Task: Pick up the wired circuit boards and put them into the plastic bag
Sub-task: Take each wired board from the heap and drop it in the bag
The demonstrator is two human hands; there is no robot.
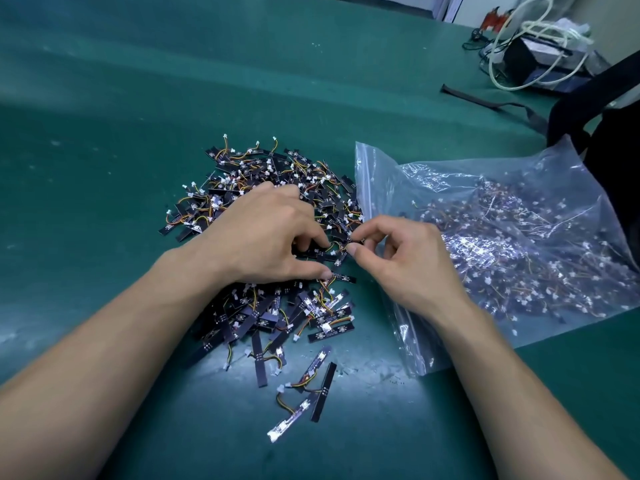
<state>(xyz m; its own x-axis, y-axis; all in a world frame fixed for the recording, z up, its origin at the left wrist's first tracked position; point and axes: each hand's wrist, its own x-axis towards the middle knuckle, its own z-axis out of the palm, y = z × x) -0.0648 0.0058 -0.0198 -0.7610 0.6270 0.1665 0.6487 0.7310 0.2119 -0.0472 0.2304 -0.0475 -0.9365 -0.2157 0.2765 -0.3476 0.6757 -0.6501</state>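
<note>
Both hands in the board heap, bag lying open beside it

A green table (pixel 104 116) fills the view. Left of centre lies the pile of circuit boards (pixel 270 168), black strips with orange and yellow wires and white plugs, tangled together. A few loose boards (pixel 311 386) lie scattered at its near edge. The left hand (pixel 270 237) rests on the middle of the pile, fingers curled down into it and thumb pressed in from the near side, gripping a clump. Just beside it, the right hand (pixel 405 261) pinches one small circuit board (pixel 356 241) between thumb and forefinger, its other fingers loosely bent. Its wrist lies over the mouth of the plastic bag (pixel 519 220), which touches the pile's right edge and already holds many boards. Beyond the bag lie a black strap (pixel 485 102), a black box (pixel 530 60) and a coiled white cable (pixel 540 39); a dark bag (pixel 609 109) crowds the far right
</note>
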